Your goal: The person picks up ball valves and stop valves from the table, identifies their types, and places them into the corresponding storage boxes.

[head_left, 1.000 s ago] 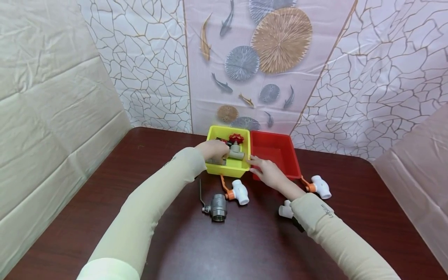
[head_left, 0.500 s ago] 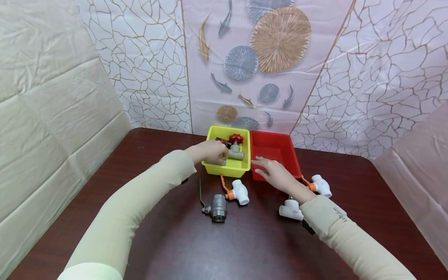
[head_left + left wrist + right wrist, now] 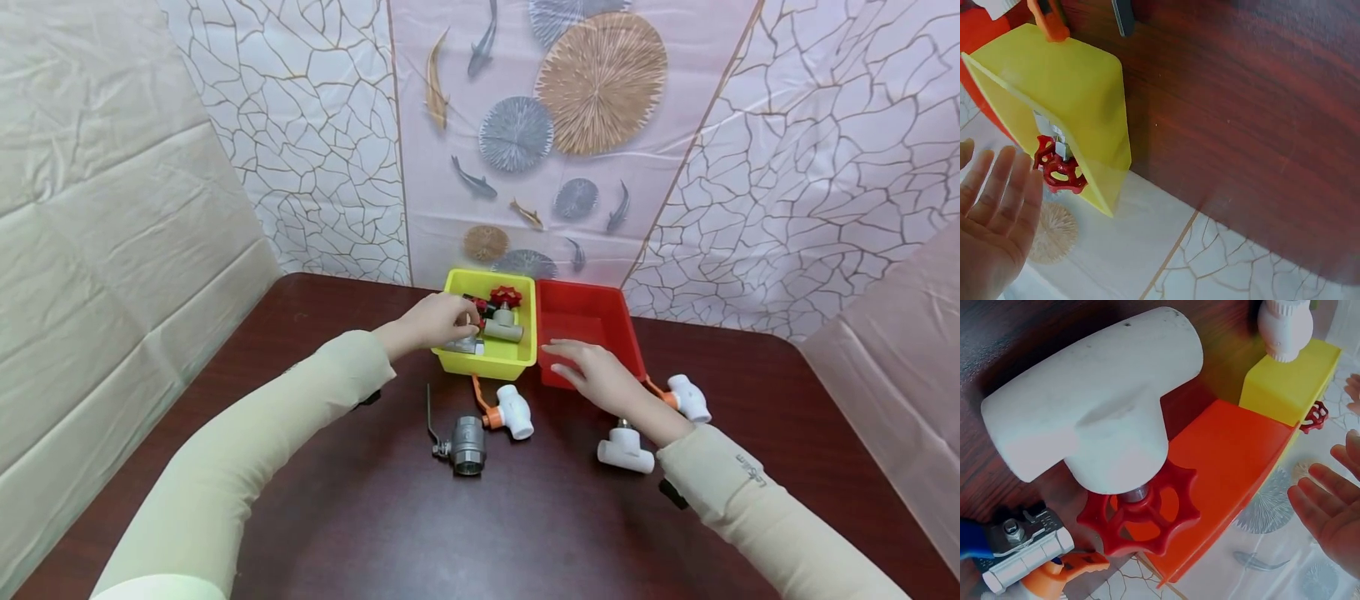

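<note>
My left hand [image 3: 435, 321] hovers over the left rim of the yellow bin [image 3: 487, 367], fingers loosely bent in the head view. In the left wrist view that hand [image 3: 997, 219] shows a bare palm with nothing held. Inside the bin lie a grey valve with a red handwheel [image 3: 504, 329] and a silver metal valve [image 3: 468, 344], right below my left fingertips. My right hand [image 3: 596, 375] is over the near left part of the red bin [image 3: 592, 329], fingers extended, palm bare in the right wrist view.
A metal ball valve [image 3: 468, 446] and a white ball valve with orange handle [image 3: 516, 412] lie before the bins. At right are a white tee-shaped valve [image 3: 625, 450], another orange-handled valve [image 3: 690, 400] and, in the right wrist view, a blue-handled metal valve [image 3: 1025, 550].
My left hand has drawn up and left out of the yellow bin, uncovering the silver valve. My right hand has shifted slightly right and nearer, leaving the white tee-shaped valve more exposed.
</note>
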### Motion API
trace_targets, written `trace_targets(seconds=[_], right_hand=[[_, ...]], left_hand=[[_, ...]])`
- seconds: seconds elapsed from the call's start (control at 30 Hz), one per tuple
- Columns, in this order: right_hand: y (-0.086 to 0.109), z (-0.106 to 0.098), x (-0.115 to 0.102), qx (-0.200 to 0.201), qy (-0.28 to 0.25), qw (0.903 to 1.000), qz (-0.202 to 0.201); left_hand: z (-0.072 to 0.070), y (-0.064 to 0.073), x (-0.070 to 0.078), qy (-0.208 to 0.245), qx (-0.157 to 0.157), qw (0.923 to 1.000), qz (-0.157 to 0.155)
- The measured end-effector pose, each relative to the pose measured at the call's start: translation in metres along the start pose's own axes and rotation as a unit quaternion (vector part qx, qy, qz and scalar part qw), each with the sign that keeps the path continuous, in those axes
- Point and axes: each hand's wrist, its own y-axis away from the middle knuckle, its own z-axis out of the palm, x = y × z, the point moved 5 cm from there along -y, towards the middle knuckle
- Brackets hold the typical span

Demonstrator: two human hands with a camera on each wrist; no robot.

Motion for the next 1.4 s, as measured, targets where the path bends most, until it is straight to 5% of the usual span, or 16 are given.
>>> trace_targets(seconds=[0.23,0.43,0.7,1.2,1.4], right_hand=[[0.009,-0.006,0.000,0.009,-0.024,0.9996,0.010],[0.022,-0.008,0.002,0.026,-0.015,0.9995,0.006],[0.037,-0.012,0.005,0.040,-0.003,0.9992,-0.004],[0.070,-0.009,0.005,0.060,0.047,0.9970,-0.010],[0.082,-0.006,0.011,0.063,0.050,0.9967,0.007]], left_hand=[[0.000,0.008,-0.015,0.096,0.032,0.9946,-0.024],[-0.007,0.014,-0.024,0.167,0.084,0.9816,-0.036],[-0.007,0.024,-0.040,0.247,0.080,0.9644,-0.049],[0.005,0.039,-0.063,0.401,0.111,0.9051,-0.088],[0.011,0.039,-0.067,0.444,0.092,0.8836,-0.119]])
